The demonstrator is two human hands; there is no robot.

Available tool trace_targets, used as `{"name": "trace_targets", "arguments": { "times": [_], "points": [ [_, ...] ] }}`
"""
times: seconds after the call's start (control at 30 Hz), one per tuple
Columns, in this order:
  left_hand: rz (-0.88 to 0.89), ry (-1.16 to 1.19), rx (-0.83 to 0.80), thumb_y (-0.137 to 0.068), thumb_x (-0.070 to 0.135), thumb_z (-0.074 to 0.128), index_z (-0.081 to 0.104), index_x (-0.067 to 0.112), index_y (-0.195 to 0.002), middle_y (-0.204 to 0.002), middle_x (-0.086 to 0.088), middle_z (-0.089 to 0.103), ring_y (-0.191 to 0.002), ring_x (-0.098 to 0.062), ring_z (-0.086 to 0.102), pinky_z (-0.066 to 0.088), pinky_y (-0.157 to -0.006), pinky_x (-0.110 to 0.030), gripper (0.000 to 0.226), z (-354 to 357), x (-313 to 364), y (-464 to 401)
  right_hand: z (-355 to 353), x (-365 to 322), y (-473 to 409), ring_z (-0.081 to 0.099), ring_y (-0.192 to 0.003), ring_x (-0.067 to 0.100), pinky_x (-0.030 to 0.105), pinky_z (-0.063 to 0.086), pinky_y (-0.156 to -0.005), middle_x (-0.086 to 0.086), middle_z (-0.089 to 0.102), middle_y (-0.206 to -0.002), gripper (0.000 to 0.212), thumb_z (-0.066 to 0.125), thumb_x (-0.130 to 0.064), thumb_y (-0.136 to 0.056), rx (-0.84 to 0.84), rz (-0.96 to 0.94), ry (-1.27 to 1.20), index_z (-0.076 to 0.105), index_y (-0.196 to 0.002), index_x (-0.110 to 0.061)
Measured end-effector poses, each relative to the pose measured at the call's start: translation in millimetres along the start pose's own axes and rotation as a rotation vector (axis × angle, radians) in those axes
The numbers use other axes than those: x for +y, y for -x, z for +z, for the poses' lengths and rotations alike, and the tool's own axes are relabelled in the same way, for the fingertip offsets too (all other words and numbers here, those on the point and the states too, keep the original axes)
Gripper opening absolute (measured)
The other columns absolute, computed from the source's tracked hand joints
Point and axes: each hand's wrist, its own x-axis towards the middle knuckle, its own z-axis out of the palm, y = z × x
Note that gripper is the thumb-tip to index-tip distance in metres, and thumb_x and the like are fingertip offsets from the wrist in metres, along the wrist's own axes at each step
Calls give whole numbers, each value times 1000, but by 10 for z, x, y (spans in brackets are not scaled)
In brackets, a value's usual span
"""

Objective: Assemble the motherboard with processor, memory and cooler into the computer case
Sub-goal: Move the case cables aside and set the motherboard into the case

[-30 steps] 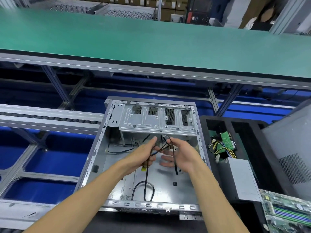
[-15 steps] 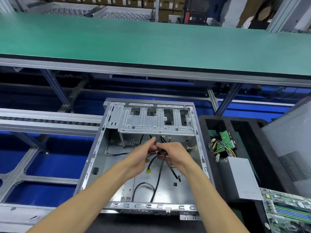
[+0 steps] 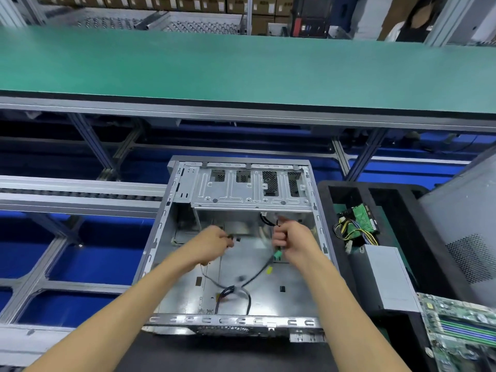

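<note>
Case point(image 3: 166, 242): open, centre; board bay bare.
Motherboard point(image 3: 461, 334): far right; likely fragile, best taken by edges.
Left hand point(image 3: 212, 244): closed, apparently on thin cable.
Right hand point(image 3: 291, 241): fisted around black cables point(image 3: 255, 276).

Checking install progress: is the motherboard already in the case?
No, the motherboard still lies outside, to the right of the open case, whose floor holds only loose cables that both hands are sorting.
</note>
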Motion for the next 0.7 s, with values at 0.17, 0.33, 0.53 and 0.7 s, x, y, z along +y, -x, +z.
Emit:
{"name": "trace_targets", "arguments": {
  "times": [0.17, 0.33, 0.53, 0.7],
  "points": [
    [41, -775, 173, -91, 6, 40, 35, 9, -144, -110, -12, 65, -99, -33, 62, 40, -69, -35, 53, 122, -73, 147, -11, 26, 88, 31, -32, 4, 16, 18, -32, 8, 46, -72, 17, 33, 4, -93, 112, -91, 372, 43, -90, -9],
    [206, -481, 116, -101, 27, 38, 64, 12, -98, -95, -11, 69, -81, -28, 63, 49, -66, -37, 30, 142, -83, 198, -8, 73, 205, 61, -54, 19, 26, 51, -49, 10, 70, -74, 31, 36, -1, -96, -58, -159, 369, 63, -111, -1],
    [353, -114, 318, -96, 26, 54, 70, 20, -85, -70, 9, 66, -60, -11, 57, 42, -55, -27, 21, 28, 248, 327, 20, 84, 175, 76, -81, 28, 39, 63, -69, 14, 77, -91, 30, 43, 12, -95, -187, -312, 670, 67, -111, 0],
    [361, 218, 400, -93, 13, 61, 75, 18, -89, -75, 12, 72, -62, -3, 62, 49, -59, -17, 15, -240, 607, 429, -22, 43, 175, 68, -75, 17, 31, 57, -72, -2, 76, -84, 25, 60, -7, -90, -184, -711, 1416, 77, -103, -20]
  ]
}}
